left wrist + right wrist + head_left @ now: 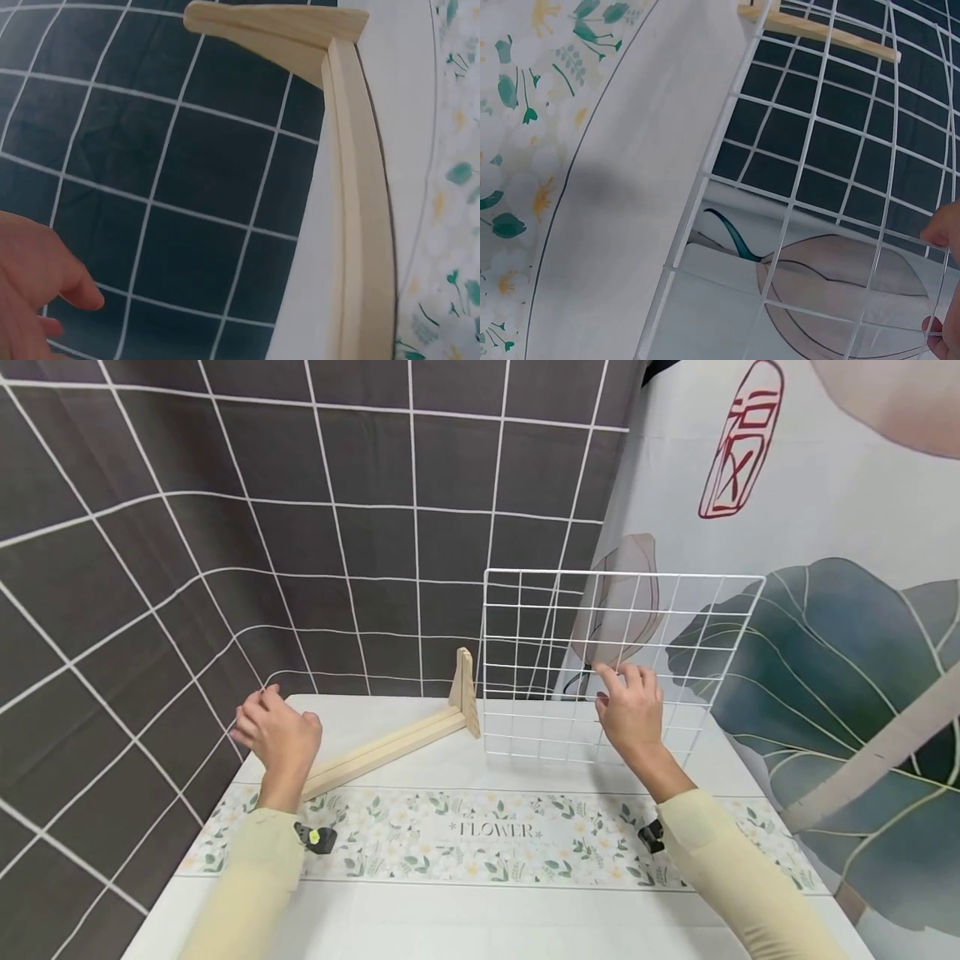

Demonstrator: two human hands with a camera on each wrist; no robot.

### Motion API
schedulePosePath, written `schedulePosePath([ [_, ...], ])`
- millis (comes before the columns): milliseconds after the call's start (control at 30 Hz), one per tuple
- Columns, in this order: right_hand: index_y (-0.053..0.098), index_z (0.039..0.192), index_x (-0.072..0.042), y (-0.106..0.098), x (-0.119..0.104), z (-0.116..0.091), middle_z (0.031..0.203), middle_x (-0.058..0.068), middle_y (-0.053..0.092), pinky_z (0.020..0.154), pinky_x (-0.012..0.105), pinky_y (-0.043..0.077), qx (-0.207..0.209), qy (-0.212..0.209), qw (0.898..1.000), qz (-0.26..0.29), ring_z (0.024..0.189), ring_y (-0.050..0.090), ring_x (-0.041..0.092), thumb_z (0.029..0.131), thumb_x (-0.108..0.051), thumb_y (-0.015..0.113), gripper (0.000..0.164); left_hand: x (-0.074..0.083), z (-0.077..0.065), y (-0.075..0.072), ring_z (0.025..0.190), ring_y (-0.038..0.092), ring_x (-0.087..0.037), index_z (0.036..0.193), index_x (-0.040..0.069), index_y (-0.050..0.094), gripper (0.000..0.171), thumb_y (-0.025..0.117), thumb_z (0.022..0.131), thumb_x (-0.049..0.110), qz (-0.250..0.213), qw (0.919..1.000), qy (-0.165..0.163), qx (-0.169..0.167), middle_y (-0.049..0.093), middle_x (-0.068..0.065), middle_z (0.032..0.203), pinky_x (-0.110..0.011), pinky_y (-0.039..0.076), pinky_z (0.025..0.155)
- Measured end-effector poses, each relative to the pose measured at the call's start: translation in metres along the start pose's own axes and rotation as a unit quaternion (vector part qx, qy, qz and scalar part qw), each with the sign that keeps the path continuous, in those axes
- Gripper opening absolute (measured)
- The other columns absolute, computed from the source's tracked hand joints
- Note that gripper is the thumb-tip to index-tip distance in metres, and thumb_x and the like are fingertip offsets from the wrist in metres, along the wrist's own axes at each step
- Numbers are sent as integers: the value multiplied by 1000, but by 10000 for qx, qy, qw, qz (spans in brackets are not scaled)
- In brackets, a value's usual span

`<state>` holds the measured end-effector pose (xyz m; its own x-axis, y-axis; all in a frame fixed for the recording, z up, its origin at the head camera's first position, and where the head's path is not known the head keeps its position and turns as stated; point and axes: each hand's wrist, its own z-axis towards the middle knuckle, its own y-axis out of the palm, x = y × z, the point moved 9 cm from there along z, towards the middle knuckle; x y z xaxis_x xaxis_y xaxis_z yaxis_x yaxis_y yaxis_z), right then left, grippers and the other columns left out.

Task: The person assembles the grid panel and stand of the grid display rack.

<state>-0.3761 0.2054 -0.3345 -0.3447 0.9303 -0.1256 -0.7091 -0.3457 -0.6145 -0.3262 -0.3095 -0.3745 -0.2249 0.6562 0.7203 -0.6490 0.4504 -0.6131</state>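
Holding the grid (555,641) up is the part plainly in hand: the right hand (633,710) has it near the middle, its grip pinching the wires between thumb and fingers. The grid stands roughly upright over the right half of the desk (420,914); whether its lower edge touches the surface, I cannot tell. The left hand (277,731) hangs in the air beside the near part of the wooden stand, its grip loosely curled, with nothing visible between the fingers. The stand (390,752) lies slantwise on the desk, left of the grid, and one piece of its build shows: at the far end the end piece (464,693) rises from the bar, apparently fixed there. The near end is hidden by the left arm, so whether a matching piece sits there cannot be told. The grid's left edge comes just beside the end piece in the head view, yet nothing shows the two joined. As a judgement, the grid is lifted and upright, the stand is put together at least at its far end, and any fitting of one to the other looks not yet done.
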Motion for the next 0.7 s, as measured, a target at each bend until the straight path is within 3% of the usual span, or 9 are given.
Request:
schedulePosePath([
  [167, 68, 123, -12, -1, 1, 0, 116, 22, 63, 81, 59, 50, 69, 5, 9999, 80, 112, 54, 45, 77, 2, 79, 49, -28, -5, -2, 142, 30, -50, 153, 0, 32, 70, 47, 85, 1, -283, 9975, -608, -200, 25, -27, 155, -66, 37, 108],
  [500, 67, 122, -11, -2, 8, 0, 115, 22, 63, 85, 60, 50, 136, 128, 9998, 57, 111, 55, 46, 77, 0, 79, 48, -48, -6, -7, 132, 44, -54, 144, -7, 35, 65, 43, 80, -6, -682, 9930, -959, -86, 41, -36, 141, -61, 38, 112],
  [700, 68, 123, -11, -2, 10, -1, 114, 22, 63, 85, 60, 50, 79, 175, 9998, 53, 110, 55, 46, 77, 1, 79, 49, -51, -8, -11, 130, 47, -54, 138, -7, 44, 57, 45, 81, -6, -626, 9943, -858, 7, 49, -36, 135, -61, 41, 110],
])
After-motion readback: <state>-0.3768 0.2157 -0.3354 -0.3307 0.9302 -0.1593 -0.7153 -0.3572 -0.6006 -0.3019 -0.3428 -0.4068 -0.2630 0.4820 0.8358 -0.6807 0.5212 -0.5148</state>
